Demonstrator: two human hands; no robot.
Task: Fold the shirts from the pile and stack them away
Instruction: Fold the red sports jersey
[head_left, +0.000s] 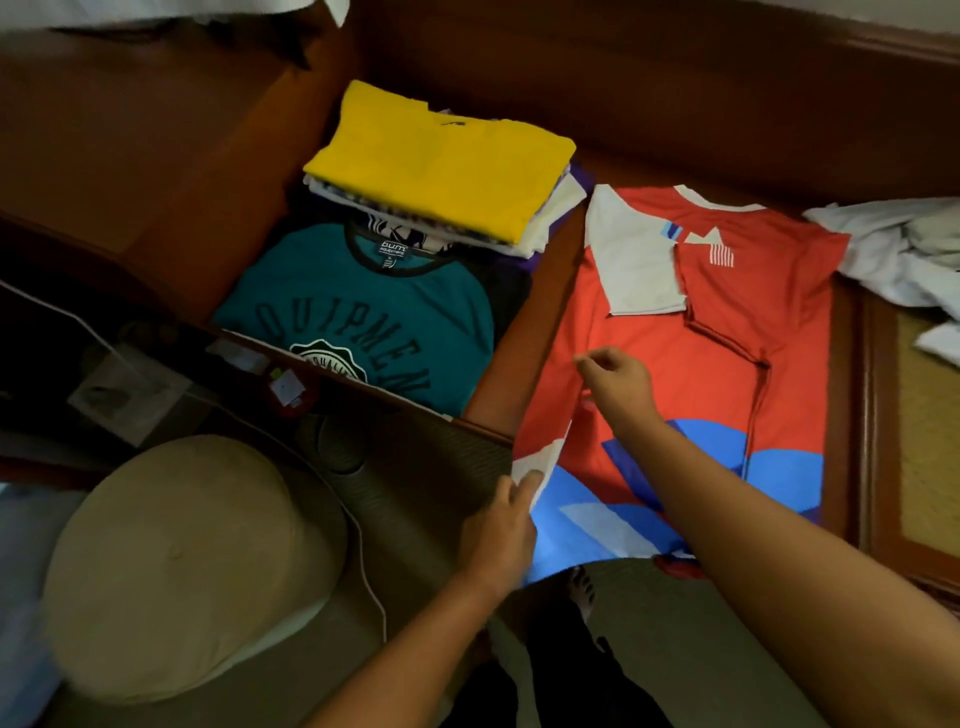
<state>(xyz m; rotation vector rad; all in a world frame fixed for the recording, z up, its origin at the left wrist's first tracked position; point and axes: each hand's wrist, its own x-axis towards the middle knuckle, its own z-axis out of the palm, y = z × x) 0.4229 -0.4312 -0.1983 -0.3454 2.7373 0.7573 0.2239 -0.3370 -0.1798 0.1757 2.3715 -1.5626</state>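
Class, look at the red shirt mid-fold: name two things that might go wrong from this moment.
1. The left hand grips only the red shirt's lower left edge, and its hem hangs past the wooden surface, so the shirt may slide off or bunch.
2. The right hand pinches the left side while the white sleeve lies folded inward; pulling across might crease it.

Dark wood surface (675, 104) carries everything: red shirt (717, 353) spread flat at right, teal shirt (363, 317) folded beside it on left w/ yellow-topped folded stack (441, 156) just behind, rumpled white clothes (893, 244) at far right edge.
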